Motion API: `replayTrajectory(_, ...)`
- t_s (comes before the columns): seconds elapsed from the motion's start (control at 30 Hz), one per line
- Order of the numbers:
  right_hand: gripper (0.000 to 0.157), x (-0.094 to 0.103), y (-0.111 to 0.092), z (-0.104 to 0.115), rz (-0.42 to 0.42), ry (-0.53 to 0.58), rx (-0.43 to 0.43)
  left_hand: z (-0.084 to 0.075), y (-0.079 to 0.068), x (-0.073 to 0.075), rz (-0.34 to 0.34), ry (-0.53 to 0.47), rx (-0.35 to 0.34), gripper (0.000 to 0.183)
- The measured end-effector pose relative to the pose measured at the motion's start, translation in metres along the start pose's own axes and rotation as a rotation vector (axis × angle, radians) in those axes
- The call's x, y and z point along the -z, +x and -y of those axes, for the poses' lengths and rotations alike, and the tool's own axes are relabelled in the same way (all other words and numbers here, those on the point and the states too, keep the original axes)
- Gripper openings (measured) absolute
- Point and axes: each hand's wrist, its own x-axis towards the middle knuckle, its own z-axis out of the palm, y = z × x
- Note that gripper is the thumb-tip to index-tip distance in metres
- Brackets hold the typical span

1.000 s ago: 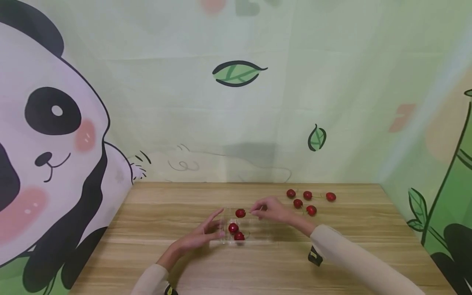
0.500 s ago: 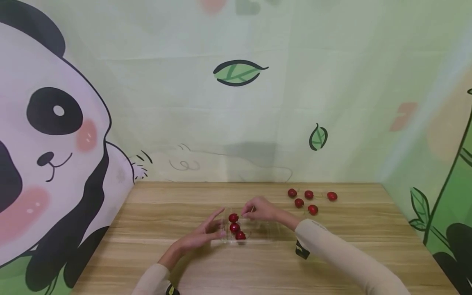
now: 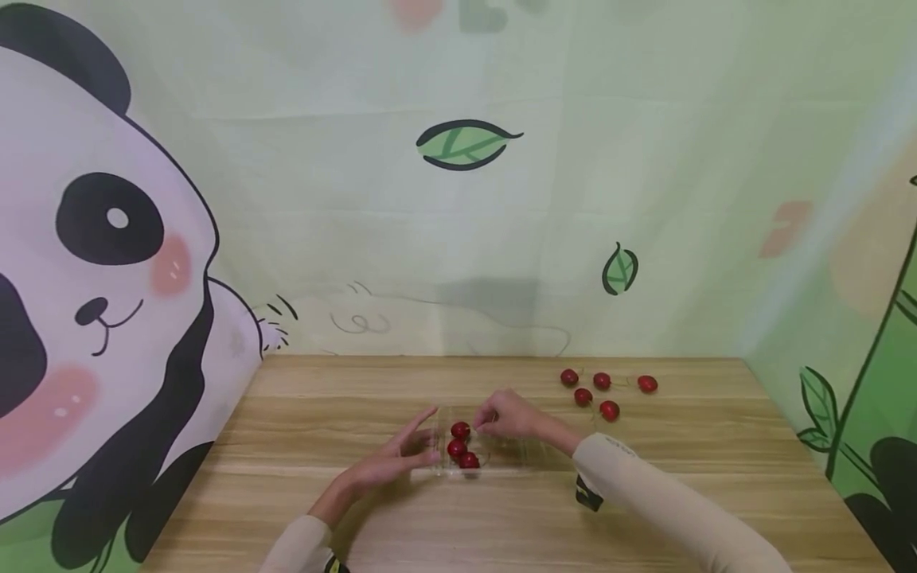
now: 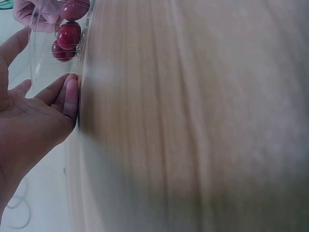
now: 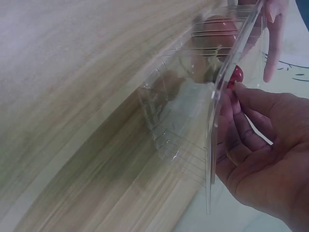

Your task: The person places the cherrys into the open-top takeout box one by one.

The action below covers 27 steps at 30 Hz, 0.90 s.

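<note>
A clear plastic box [image 3: 505, 457] lies on the wooden table, with two red cherries [image 3: 469, 461] inside its left end. My left hand [image 3: 383, 464] rests against that end, its fingers spread along the plastic, as the left wrist view also shows. Over the box, my right hand [image 3: 510, 415] pinches the stem of a third cherry [image 3: 461, 430] between thumb and fingertips. This cherry hangs low at the back left, by the other two. In the right wrist view the box wall [image 5: 181, 116] partly covers the right fingers and the pinched cherry [image 5: 236, 75].
Several loose cherries [image 3: 583, 396] with stems lie at the back right of the wooden table [image 3: 401, 525]. A cloth backdrop [image 3: 344, 199] with a printed panda and leaves hangs just behind the table.
The right hand has moved left and slightly down, bringing the pinched cherry from the back of the box to beside the other two. The left hand has stayed at the box's end.
</note>
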Motion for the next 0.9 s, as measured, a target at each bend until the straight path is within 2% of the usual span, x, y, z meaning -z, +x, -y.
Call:
replayTrajectory(0.37, 0.009, -0.005, 0.000, -0.007, -0.003, -0.044, 0.001, 0.001, 0.000, -0.001, 0.001, 0.002, -0.003, 0.084)
replayTrajectory(0.5, 0.011, -0.001, -0.006, -0.009, -0.011, -0.012, 0.005, 0.002, 0.000, -0.001, 0.002, 0.001, -0.003, 0.085)
replayTrajectory(0.7, 0.014, 0.016, -0.025, -0.008, -0.063, 0.042, 0.038, 0.001, 0.000, -0.001, 0.004, 0.004, -0.009, 0.086)
replayTrajectory(0.9, 0.017, 0.042, -0.054, -0.014, -0.124, 0.067, -0.014, -0.002, 0.000, -0.001, 0.005, 0.000, -0.010, 0.084)
